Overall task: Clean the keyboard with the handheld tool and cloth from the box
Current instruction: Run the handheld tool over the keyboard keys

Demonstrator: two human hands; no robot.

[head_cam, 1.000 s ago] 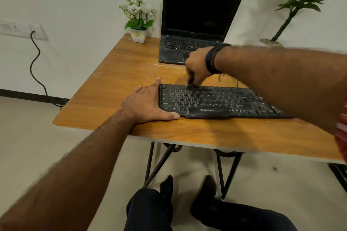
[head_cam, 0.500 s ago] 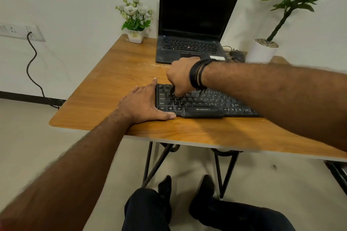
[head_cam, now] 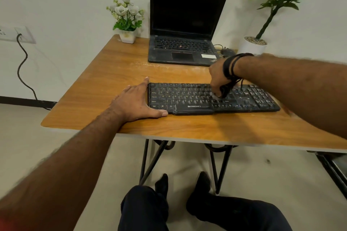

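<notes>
Wooden table (head_cam: 112,73) — your left hand (head_cam: 135,103) flat, bracing keyboard (head_cam: 187,97); right hand (head_cam: 217,78) gripping dark brush tool (head_cam: 224,91) on keys.

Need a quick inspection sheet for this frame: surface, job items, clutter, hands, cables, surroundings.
Surface: wooden table, pale smears near the laptop.
Job's things: black keyboard flat at the front; small dark tool on its keys; cloth and box not seen.
Clutter: open laptop, screen dark; flower pot; white plant pot.
Grippers: left hand flat on the table against the keyboard's left end; right hand gripping the tool.
Cables: black cable from the wall socket.
Surroundings: white wall, pale floor.
</notes>
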